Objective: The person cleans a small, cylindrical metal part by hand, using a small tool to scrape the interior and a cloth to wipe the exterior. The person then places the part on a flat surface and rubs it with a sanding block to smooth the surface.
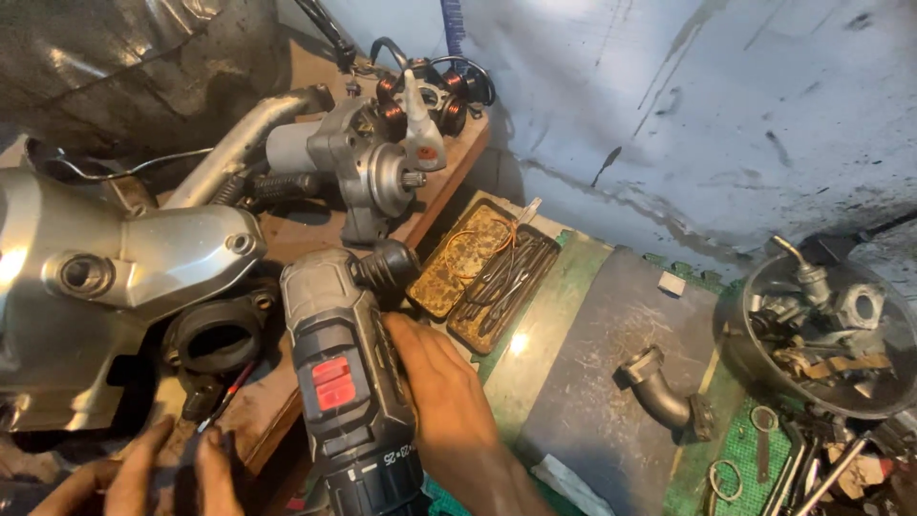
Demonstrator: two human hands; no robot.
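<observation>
A stained, pale blue wall (726, 105) stands behind a green floor mat (544, 325) and a worn wooden board (449, 172).

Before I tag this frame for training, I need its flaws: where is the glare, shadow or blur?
Head view: glare whitens the silver engine cover at left and makes a bright spot on the green mat; the left hand lies in shadow at the bottom edge; the cordless drill under the right hand looks sharp.

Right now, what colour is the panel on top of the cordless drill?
Red, on the grey-and-black cordless drill; clearest in the head view.
</observation>
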